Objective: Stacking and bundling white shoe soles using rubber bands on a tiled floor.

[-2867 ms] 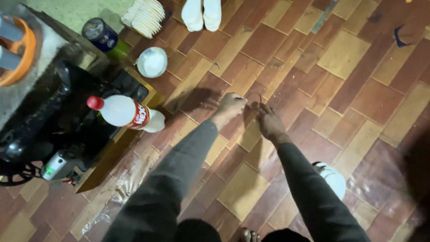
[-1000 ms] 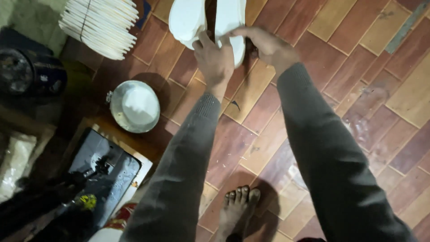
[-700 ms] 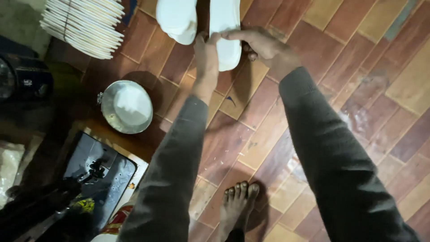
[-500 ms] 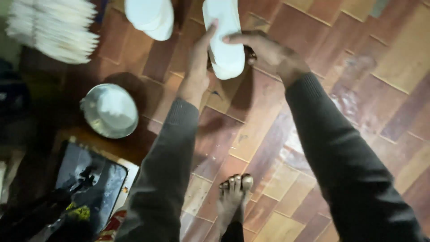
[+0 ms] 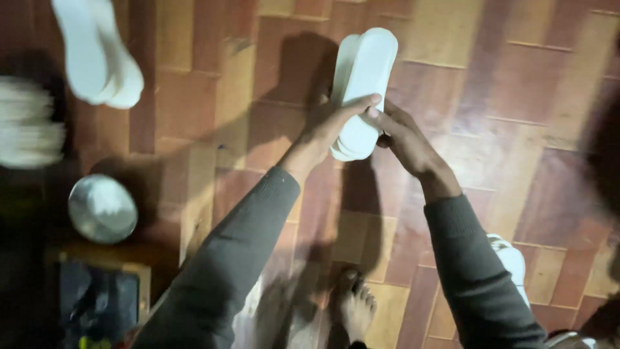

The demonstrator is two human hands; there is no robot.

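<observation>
Your left hand (image 5: pixel 329 126) and right hand (image 5: pixel 403 139) both grip the white soles (image 5: pixel 361 90), held above the floor (image 5: pixel 504 129); a bowl (image 5: pixel 102 208) sits well left of them.

Dim warm light, hard shadows on the wooden floor (image 5: pixel 516 97), left edge motion-blurred.

no packages, labels, signs or screens visible

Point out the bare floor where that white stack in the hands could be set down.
Open parquet lies right of the white stack held by the left hand and right hand, toward the frame's right edge. A narrower strip lies between it and the second white stack. The left side is crowded: round bowl, dark tray.
</observation>
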